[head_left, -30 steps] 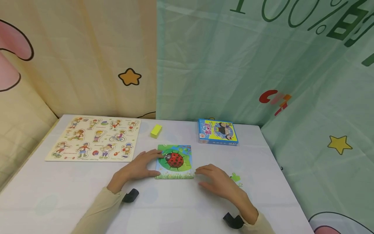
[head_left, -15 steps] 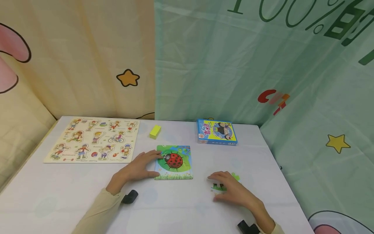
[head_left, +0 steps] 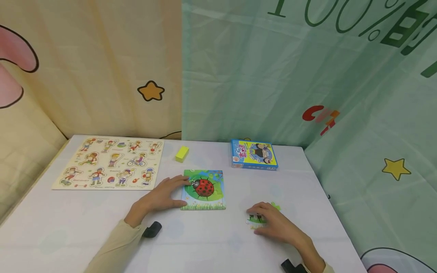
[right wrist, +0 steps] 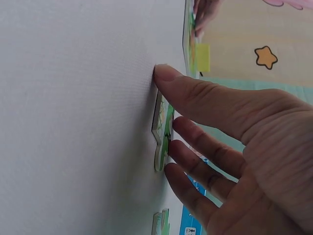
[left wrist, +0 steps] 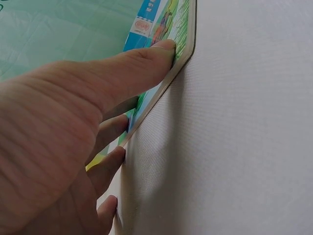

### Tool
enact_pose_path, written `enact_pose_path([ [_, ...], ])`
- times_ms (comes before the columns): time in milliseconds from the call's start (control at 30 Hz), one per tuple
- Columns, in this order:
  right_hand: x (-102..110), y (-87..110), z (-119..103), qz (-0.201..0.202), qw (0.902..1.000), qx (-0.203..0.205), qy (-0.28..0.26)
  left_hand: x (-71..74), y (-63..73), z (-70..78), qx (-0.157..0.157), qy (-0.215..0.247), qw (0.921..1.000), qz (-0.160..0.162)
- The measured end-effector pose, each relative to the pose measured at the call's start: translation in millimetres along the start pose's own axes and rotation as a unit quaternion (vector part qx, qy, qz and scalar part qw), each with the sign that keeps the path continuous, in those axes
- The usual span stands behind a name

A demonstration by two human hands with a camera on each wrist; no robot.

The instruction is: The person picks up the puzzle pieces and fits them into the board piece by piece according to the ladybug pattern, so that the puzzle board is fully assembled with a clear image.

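A square ladybug jigsaw board [head_left: 203,187] lies flat mid-table in the head view. My left hand [head_left: 164,194] rests at its left side, the thumb [left wrist: 159,56] on its near corner and the fingers along the edge. To the right, my right hand [head_left: 274,223] arches over a small green and white puzzle piece [head_left: 254,220] on the cloth. In the right wrist view the thumb [right wrist: 168,73] is right at one end of that puzzle piece [right wrist: 163,117], and the fingertips hover along its upper face. My palm and fingers partly hide it from the head camera.
Another green piece [head_left: 275,206] shows behind my right hand. A blue card box [head_left: 256,153] stands at the back right, a yellow block [head_left: 182,154] behind the jigsaw, and a large sports-figure board [head_left: 109,163] at the left. Curtains [head_left: 239,76] hang behind the table.
My right hand has moved right and toward me, from beside the jigsaw to over the puzzle piece, and its fingers have drawn in slightly. My left hand has stayed put.
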State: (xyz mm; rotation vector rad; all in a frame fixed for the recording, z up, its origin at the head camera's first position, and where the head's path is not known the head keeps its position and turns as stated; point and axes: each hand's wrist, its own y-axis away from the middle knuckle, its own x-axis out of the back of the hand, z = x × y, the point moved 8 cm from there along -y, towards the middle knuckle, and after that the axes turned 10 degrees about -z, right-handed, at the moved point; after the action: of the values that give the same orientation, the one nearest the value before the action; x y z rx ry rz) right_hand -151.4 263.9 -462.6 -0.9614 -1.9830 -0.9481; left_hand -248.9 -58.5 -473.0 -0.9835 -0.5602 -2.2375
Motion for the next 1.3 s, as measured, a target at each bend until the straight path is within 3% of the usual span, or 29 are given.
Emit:
enact_pose_path([
  [600, 2.4, -0.1, -3.4, 0.003, 0.9990, 0.043, 0.014, -0.1, 1.3, 0.7, -0.003, 0.003, 1.0000, 0.002],
  [800, 5.8, -1.6, -6.6, 0.021, 0.9976, 0.060, 0.026, -1.5, 0.2, -1.0, -0.004, 0.002, 1.0000, 0.002],
  [1300, 18.1, -25.3, -21.2, 0.044, 0.9922, 0.106, 0.049, 0.1, 0.7, 0.9, -0.002, -0.001, 1.0000, 0.000],
])
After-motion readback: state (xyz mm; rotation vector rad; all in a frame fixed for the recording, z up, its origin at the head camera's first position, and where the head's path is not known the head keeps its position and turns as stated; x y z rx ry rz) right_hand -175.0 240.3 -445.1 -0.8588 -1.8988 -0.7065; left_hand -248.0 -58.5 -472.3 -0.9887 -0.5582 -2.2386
